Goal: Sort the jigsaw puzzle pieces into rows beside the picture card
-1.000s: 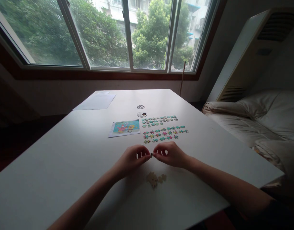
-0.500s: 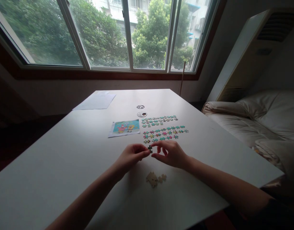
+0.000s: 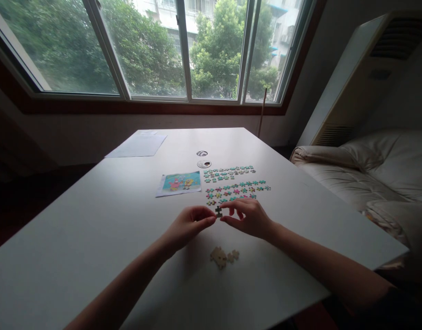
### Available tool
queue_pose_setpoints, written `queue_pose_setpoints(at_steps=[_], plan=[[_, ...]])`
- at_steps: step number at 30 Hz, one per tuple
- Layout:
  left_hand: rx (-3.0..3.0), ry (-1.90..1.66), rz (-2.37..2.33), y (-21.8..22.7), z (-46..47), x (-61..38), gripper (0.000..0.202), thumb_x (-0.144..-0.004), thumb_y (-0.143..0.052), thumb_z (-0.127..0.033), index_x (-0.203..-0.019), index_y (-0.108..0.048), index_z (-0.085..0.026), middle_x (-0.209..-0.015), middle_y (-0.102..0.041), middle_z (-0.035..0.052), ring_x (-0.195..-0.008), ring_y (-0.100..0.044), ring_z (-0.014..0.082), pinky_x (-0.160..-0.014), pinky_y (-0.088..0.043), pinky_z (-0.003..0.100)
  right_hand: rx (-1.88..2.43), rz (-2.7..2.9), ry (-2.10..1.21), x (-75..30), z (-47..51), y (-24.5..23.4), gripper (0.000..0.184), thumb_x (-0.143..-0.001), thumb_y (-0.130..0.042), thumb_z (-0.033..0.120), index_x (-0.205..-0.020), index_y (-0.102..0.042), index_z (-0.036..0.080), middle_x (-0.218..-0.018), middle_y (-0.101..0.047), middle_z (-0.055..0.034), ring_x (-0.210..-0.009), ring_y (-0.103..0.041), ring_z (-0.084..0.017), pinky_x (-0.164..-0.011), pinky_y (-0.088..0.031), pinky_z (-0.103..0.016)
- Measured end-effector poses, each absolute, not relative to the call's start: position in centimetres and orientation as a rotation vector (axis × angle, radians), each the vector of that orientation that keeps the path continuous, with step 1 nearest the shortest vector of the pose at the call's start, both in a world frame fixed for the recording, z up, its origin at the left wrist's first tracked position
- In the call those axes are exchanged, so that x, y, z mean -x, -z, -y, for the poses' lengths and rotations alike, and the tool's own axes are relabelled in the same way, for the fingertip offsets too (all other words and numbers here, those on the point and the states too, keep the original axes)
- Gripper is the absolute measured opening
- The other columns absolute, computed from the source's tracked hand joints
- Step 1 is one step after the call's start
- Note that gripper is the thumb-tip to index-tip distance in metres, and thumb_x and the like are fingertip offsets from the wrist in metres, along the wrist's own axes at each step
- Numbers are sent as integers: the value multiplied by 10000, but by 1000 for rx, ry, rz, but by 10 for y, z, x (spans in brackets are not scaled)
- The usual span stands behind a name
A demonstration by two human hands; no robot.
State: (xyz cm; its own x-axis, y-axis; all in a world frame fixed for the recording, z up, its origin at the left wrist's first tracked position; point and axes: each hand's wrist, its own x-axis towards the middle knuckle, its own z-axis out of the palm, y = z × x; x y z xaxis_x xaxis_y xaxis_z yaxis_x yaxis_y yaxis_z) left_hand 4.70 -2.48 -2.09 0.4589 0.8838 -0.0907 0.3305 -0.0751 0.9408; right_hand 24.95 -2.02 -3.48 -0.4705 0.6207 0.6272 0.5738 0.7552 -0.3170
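A person's bare hands meet nr. ctr. of frame over a white tabletop surface (image 3: pixel 94 233), w/ one small, dark-looking, interlocking jigsaw pc. (image 3: pixel 218 211) held up btwn. them; its print is too shaded to read. The left hand (image 3: pixel 190 224) has thumb & index fingers pinching the pc. at its lower left edge. The right hand (image 3: pixel 250 217) reaches in w/ index & thumb parted, tips at the pc.'s right side; can't tell if they grip or merely touch.

Step in hand, judging by the pose: handling & positioning a single pc. The next move would seem to call for a steady left pinch while the right fingers either take a firm hold of the free edge or back off cleanly.

Pose: left forearm runs up from lower left of frame, right from lower right, where a dark sleeve (image 3: pixel 393 302) shows; wrists are low, knuckles arched, hands nearly mirrored.

Just above the right hand, ctr.-right, lie spaced rows of multicoloured jigsaw pcs. (image 3: pixel 243 191), partly hidden by its fingers; left of them, a paper sheet w/ a bright cartoon print (image 3: pixel 181 182). Below the hands, lower ctr., sits a small cluster of plain tan pcs. (image 3: pixel 218 257).
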Motion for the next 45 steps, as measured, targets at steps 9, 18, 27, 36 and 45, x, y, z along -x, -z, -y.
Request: queue_pose_setpoints(at_steps=[9, 18, 27, 36, 45], plan=[[-2075, -388, -896, 11, 34, -37, 186, -746, -562, -323, -872, -608, -194, -789, -550, 5, -683, -467, 115, -593, -400, 214, 992, 2023, -68, -272, 6, 27, 251, -765, -570, 392, -928, -625, 209, -646, -614, 5, -471, -468, -68, -542, -418, -208], [-2189, -170, -827, 14, 49, -45, 356, -612, -699, -274, -953, -594, -272, -925, -512, -7, -764, -497, 137, -669, -420, 237, 1021, 2026, -72, -272, 6, 27, 256, -768, -561, 392, -935, -625, 208, -663, -611, 3, -475, -463, -67, -540, -409, -204], [-2255, -130, -862, 15, 49, -48, 211, -680, -612, -229, -891, -605, -249, -891, -524, -11, -675, -502, 104, -617, -406, 202, 1267, 2124, -138, -295, -35, 19, 272, -748, -569, 397, -943, -625, 216, -742, -637, -2, -517, -512, -83, -549, -402, -206], [-2339, -176, -863, 16, 40, -45, 184, -813, -472, -278, -809, -637, -198, -807, -563, 11, -612, -498, 87, -586, -383, 194, 1643, 2144, -235, -323, -106, 43, 290, -716, -569, 423, -906, -654, 220, -765, -666, 5, -656, -588, -127, -634, -415, -223], [-2355, -270, -985, 23, 31, -41, 164, -792, -474, -219, -845, -627, -196, -772, -576, 16, -624, -492, 100, -566, -366, 192, 1694, 2236, -283, -319, -128, 48, 308, -701, -576, 439, -872, -671, 202, -764, -667, -18, -650, -586, -128, -589, -395, -205]])
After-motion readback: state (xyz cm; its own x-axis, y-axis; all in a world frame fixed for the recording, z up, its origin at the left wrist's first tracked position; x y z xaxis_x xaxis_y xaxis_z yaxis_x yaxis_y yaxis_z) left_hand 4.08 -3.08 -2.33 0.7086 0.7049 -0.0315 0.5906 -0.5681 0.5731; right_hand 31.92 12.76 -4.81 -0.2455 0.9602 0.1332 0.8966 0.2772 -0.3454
